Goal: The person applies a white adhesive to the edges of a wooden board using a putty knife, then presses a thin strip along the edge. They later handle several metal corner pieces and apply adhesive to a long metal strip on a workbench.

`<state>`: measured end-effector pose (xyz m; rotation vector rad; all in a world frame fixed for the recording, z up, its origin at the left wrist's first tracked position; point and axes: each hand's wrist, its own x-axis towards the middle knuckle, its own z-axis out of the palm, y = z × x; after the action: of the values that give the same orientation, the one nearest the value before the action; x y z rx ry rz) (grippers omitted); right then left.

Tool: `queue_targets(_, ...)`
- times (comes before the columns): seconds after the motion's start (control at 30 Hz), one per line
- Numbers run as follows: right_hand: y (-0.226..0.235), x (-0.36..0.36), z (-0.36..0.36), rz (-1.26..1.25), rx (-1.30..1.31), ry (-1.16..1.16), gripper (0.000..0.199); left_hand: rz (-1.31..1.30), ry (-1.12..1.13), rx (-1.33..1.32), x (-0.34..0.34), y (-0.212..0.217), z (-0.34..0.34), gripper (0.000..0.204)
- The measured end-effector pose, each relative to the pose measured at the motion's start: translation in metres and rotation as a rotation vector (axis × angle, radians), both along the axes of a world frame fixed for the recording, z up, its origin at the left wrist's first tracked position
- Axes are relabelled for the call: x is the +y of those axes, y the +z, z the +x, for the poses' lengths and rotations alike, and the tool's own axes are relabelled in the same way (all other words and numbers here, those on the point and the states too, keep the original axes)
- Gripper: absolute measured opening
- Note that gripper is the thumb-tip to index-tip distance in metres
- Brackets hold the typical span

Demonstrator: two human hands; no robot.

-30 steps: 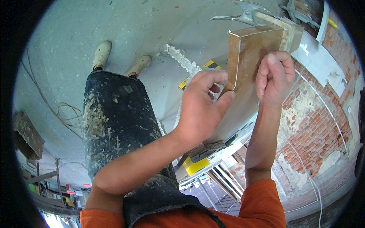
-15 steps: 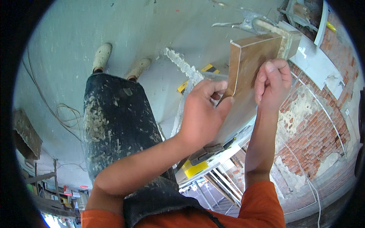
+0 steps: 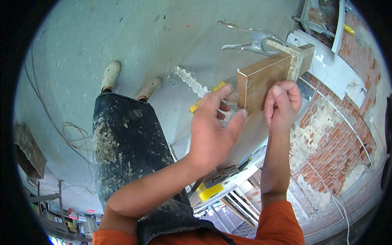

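Note:
A brown glossy tile (image 3: 259, 81) with a pale edge stands upright in front of me, and a metal spring clamp (image 3: 251, 43) grips its top corner against a light block (image 3: 297, 61). My left hand (image 3: 212, 132) is at the tile's left edge with its fingers spread and the thumb tip touching the edge. A thin pale strip shows by its fingers, and I cannot tell if it is held. My right hand (image 3: 281, 102) curls over the tile's right lower part, knuckles facing me.
My legs in mortar-stained dark trousers (image 3: 126, 151) and light shoes (image 3: 110, 75) stand on a grey concrete floor. A bare brick wall (image 3: 339, 143) runs along the right. A yellow tool (image 3: 210, 192) and white metal profiles (image 3: 237, 204) lie below. Cables (image 3: 69, 134) loop at left.
My left hand has loosened from a pinch at the tile's left edge, and its fingers are now spread. The right hand stays on the tile. The view has shifted slightly.

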<state>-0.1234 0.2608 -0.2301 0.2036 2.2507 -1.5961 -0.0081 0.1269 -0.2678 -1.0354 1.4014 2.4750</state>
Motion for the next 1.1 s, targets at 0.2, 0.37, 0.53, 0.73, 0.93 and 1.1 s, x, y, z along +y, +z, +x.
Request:
queue_targets(0.2,0.002,-0.001,0.001,0.013,-0.019,-0.019,0.013,-0.034,0.023,0.021,-0.011,-0.001,-0.017,0.034)
queue_targets(0.37,0.002,0.001,0.001,-0.007,-0.018,0.007,0.013,-0.059,0.048,-0.014,-0.009,-0.001,-0.021,0.026)
queue_targets(0.53,0.004,0.001,0.0,-0.004,-0.016,0.025,0.012,-0.058,0.025,-0.028,-0.012,0.0,-0.023,0.021)
queue_targets(0.73,0.004,0.0,0.001,-0.005,-0.017,0.026,0.012,0.053,0.071,-0.059,-0.013,0.001,-0.025,0.027)
queue_targets(0.93,0.001,0.003,0.001,-0.011,-0.027,0.016,0.012,0.281,0.083,-0.053,-0.032,-0.005,-0.031,0.059)
queue_targets(1.1,0.003,0.002,0.0,-0.014,-0.037,0.026,0.012,0.51,0.111,-0.057,-0.05,0.0,-0.038,0.066)
